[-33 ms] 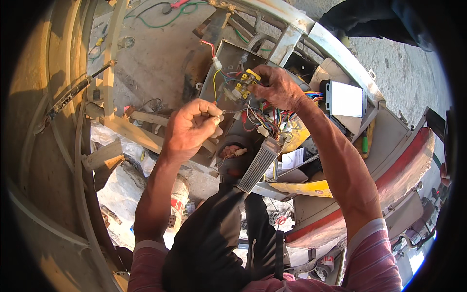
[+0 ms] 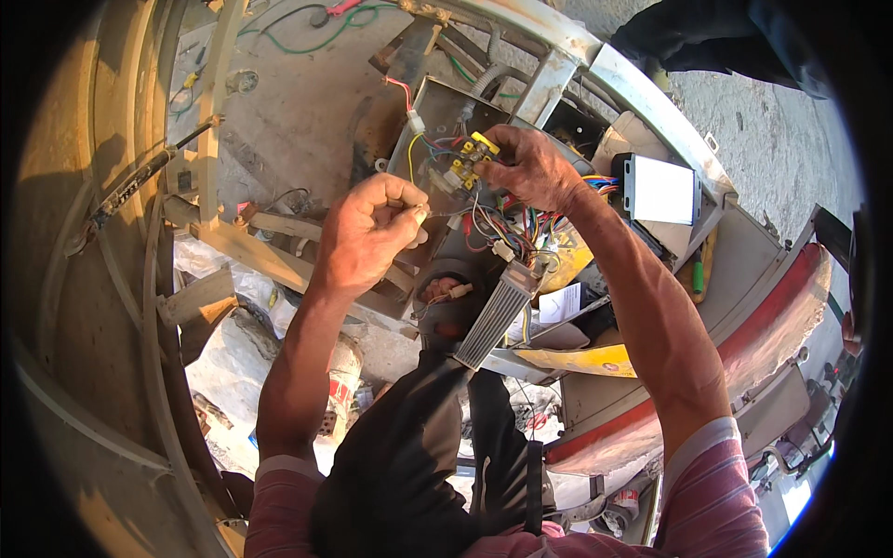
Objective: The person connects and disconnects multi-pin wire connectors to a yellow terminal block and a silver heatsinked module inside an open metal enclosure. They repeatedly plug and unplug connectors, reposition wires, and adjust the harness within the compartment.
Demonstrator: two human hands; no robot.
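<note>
One yellow connector block [image 2: 462, 175] in the right hand [image 2: 532, 169], pinched between thumb and fingers, near a tangle of coloured wires [image 2: 528, 230], over the open grey tray [image 2: 445, 104]. Left hand [image 2: 366, 237] to the left, thumb and fingertips pressed together, apparently on a thin wire [image 2: 441, 214], though too fine to be sure. Finned metal unit [image 2: 496, 316] below the tangle; white-topped box [image 2: 663, 190] farther right.

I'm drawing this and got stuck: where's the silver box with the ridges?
In the head view, the silver ridged box is slightly right of centre, just below the tangled coloured wires and left of the white paper.
</note>
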